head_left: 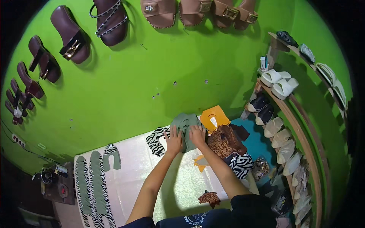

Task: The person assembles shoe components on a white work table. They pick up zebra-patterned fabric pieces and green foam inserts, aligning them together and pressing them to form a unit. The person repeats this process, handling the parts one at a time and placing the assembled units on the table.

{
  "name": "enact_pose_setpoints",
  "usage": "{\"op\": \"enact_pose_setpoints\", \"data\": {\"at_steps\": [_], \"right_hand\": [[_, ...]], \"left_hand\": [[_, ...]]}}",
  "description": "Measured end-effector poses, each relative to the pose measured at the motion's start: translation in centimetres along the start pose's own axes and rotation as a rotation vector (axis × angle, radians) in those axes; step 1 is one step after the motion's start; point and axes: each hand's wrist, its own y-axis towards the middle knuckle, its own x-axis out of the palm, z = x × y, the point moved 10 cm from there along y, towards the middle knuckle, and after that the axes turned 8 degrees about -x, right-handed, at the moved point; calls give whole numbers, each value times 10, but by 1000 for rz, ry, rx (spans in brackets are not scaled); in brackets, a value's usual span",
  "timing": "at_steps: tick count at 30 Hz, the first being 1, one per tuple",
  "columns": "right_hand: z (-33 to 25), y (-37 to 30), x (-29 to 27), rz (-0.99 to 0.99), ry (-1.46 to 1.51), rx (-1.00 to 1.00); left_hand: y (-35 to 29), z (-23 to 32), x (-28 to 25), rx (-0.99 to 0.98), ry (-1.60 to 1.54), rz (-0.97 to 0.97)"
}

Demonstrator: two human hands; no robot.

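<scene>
The fingers [175, 133] of the left hand [174, 141] lie spread and flat, pressing down on the left edge of a grey-green cut piece [185, 127] of sheet material. The right hand [198, 136] rests just beside it, its fingers [195, 130] laid flat on the same piece, so both hands pin it rather than grip it. The grey-green cut piece sits at the far edge of the desk [133, 174], which is covered in a pale shiny sheet, close against the green wall [171, 64].

Just left of the left hand lies a zebra-print piece [157, 141], touching or nearly touching the grey-green one. Right of the right hand is a heap of cut pieces: an orange piece [215, 117] with a hole in it at the far side, a brown spotted piece [224, 142] nearer, and another zebra-print scrap [240, 164] nearer still. A small leopard-print scrap [209, 197] lies on the near part of the desk by the right forearm.

On the left of the desk long sole-shaped strips [91, 186], green and zebra-striped, lie side by side. Left of the desk stands a small dark machine [57, 182]. Brown sandals [72, 36] hang on the wall on the far left, tan ones [159, 13] along the top. On the right, curved wooden shelves [304, 140] carry white and dark shoes [279, 81].
</scene>
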Motion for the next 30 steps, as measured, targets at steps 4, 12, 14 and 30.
{"op": "enact_pose_setpoints", "data": {"at_steps": [4, 12, 14, 30], "right_hand": [[29, 17, 9, -13, -51, -22], [37, 33, 42, -148, -197, -76], [42, 31, 46, -145, -226, -52], [-2, 8, -49, 204, 161, -123]], "left_hand": [[36, 26, 11, 88, 61, 43], [89, 34, 45, 219, 343, 41], [93, 36, 51, 231, 374, 3], [40, 17, -46, 184, 196, 307]]}}
